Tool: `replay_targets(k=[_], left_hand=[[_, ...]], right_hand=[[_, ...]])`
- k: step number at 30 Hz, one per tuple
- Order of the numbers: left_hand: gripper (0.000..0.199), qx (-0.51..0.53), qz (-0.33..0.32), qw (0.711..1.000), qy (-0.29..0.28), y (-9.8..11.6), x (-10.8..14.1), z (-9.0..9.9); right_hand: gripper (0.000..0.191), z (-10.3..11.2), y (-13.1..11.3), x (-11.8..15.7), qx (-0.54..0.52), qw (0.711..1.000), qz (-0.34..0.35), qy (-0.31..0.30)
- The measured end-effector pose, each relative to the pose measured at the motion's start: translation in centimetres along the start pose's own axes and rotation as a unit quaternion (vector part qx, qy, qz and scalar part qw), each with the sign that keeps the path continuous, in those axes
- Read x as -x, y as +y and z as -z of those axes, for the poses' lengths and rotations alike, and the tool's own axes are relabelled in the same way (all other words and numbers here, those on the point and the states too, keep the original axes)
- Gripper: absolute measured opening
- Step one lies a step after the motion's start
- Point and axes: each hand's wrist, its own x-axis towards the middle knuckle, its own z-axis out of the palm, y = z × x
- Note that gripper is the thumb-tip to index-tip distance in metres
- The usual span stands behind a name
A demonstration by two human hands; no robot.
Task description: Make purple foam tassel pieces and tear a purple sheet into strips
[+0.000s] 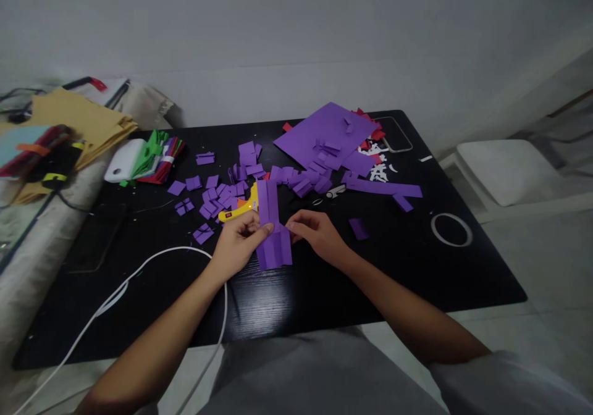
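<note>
A creased purple paper piece [273, 245] is held upright above the black table, near its middle. My left hand [238, 242] pinches its left side, with the thumb on the front. On the right edge, my right hand [312, 230] has its thumb and fingertips closed on the paper. Just behind my left hand lies a yellow glue gun [241, 210], partly hidden by the paper. Many small folded purple pieces [217, 199] are scattered to the left and behind. A large purple sheet [327, 131] lies at the back with loose pieces on it.
A white cable [162, 252] loops across the left of the black table [417, 285]. A tape ring [451, 230] and a purple strip [384, 188] lie on the right. Red and green paper bundles [155, 155] sit back left. A white stool [500, 168] stands beyond the right edge.
</note>
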Motion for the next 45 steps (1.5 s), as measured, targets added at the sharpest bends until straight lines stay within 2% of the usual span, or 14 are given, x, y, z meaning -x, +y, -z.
replay_targets(k=[5,12,19,30,38,42,45], left_hand=[[0.032,0.016,0.012,1.0,-0.021,-0.12,0.23,-0.43],[0.033,0.016,0.007,1.0,-0.021,0.17,0.07,-0.2],[0.032,0.003,0.017,0.999,-0.043,0.06,0.32,-0.31],[0.021,-0.021,0.016,0.998,-0.065,-0.12,0.11,0.24],[0.013,0.024,0.0,0.999,-0.042,0.43,-0.07,0.5],[0.015,0.015,-0.006,1.0,-0.009,0.26,0.04,0.41],[0.016,0.006,-0.006,1.0,-0.019,0.0,0.06,0.3]], right_hand=[[0.028,-0.41,0.18,0.21,-0.002,1.0,0.005,-0.028],[0.032,-0.11,0.05,0.08,0.005,1.0,0.002,0.013],[0.033,-0.24,0.39,0.18,0.001,1.0,0.018,-0.024],[0.03,-0.27,0.47,0.08,-0.001,1.0,0.015,0.02],[0.023,0.34,0.35,-0.2,-0.005,0.998,0.026,0.05],[0.025,0.28,0.21,-0.06,-0.008,1.0,0.018,0.024],[0.028,0.05,0.16,0.09,-0.006,1.0,0.017,0.002]])
